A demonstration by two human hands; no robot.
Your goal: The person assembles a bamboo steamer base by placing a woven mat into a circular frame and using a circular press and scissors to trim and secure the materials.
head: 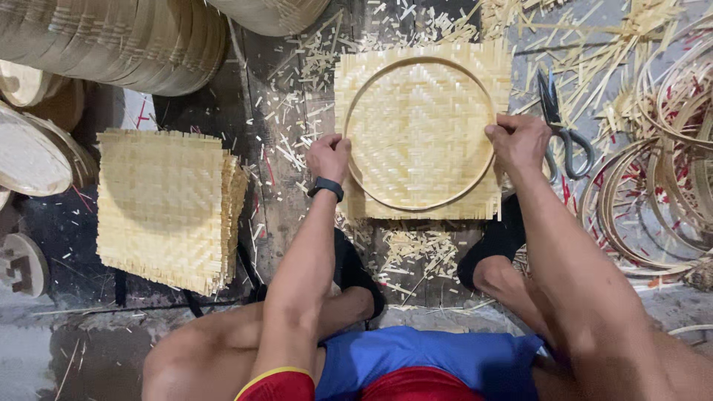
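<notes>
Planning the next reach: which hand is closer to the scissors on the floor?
Right. The right hand grips the hoop's right edge, just beside the scissors; the left hand is across the woven mat.

There is one camera, sitting on the person's head and looking almost straight down. It is taking in their bent knees at the bottom edge, both forearms reaching forward, and the littered floor [297, 193] close ahead. No second view is sharing the scene.
</notes>
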